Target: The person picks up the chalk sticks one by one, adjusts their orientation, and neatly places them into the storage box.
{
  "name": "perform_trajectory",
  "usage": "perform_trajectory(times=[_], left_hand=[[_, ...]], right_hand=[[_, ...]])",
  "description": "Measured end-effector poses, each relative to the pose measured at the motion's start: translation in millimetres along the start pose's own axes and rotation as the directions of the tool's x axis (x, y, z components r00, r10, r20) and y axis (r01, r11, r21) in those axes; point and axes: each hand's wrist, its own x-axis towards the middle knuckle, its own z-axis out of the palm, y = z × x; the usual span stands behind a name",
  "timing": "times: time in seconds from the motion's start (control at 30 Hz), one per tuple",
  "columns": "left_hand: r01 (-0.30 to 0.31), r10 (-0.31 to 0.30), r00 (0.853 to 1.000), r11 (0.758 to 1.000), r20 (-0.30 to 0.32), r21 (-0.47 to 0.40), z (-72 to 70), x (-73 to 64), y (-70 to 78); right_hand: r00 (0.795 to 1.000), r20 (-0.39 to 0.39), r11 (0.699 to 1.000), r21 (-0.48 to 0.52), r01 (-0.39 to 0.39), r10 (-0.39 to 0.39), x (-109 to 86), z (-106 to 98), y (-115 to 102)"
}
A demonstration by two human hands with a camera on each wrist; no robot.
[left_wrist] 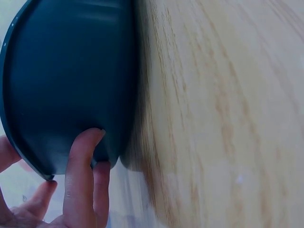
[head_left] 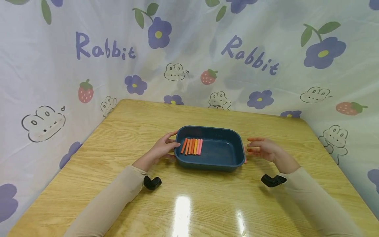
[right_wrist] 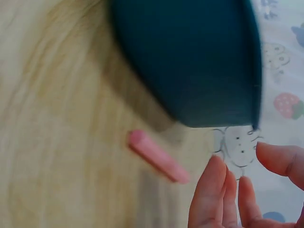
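A dark blue rectangular plastic tub [head_left: 220,153] stands on the table. My left hand [head_left: 162,146] grips its left end, thumb at the rim and fingers [left_wrist: 80,178] against the outer wall. Inside the tub, toward the left, several chalk sticks [head_left: 192,146] in orange, yellow and pink lie side by side. My right hand [head_left: 264,150] hovers off the tub's right end, fingers apart and holding nothing. Between that hand and the tub, a pink chalk stick [right_wrist: 159,156] lies on the table, partly hidden by the tub in the head view.
The wooden table [head_left: 142,121] reaches to a white curtain [head_left: 189,49] printed with rabbits, flowers and strawberries at the back and sides. A black wrist device [head_left: 152,182] sits below my left cuff, and another black device [head_left: 273,180] below the right.
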Motion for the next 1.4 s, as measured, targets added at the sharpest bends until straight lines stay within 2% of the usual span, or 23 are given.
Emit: perform_trajectory(times=[0.2, 0.5, 0.77, 0.9, 1.23, 1.4], left_hand=[[0.004, -0.004, 1.0, 1.0, -0.002, -0.008, 0.0, 0.5, 0.5], [-0.001, 0.001, 1.0, 1.0, 0.005, 0.009, 0.2, -0.7, 1.2], [0.006, -0.006, 1.0, 1.0, -0.002, 0.004, 0.2, -0.5, 1.2], [0.008, -0.008, 1.0, 1.0, -0.001, 0.005, 0.4, -0.4, 1.4], [0.006, -0.006, 1.0, 1.0, 0.006, 0.007, -0.2, 1.4, 0.0], [0.004, -0.005, 1.0, 1.0, 0.007, 0.004, -0.4, 1.6, -0.5]], right_hand=[[0.999, -0.052, 0.998, -0.063, 0.001, -0.004, 6.7, 0.5, 12.0], [0.997, -0.07, 0.988, -0.15, 0.03, -0.041, 13.9, 3.1, 22.3], [0.992, -0.102, 0.947, -0.32, 0.044, -0.081, 17.4, 5.9, 27.0], [0.991, -0.109, 0.936, -0.35, 0.038, -0.081, 17.7, 8.1, 26.1], [0.991, -0.101, 0.961, -0.27, 0.054, -0.084, 13.3, 6.2, 24.5], [0.992, -0.071, 0.986, -0.136, 0.096, -0.106, 10.6, 0.4, 28.3]])
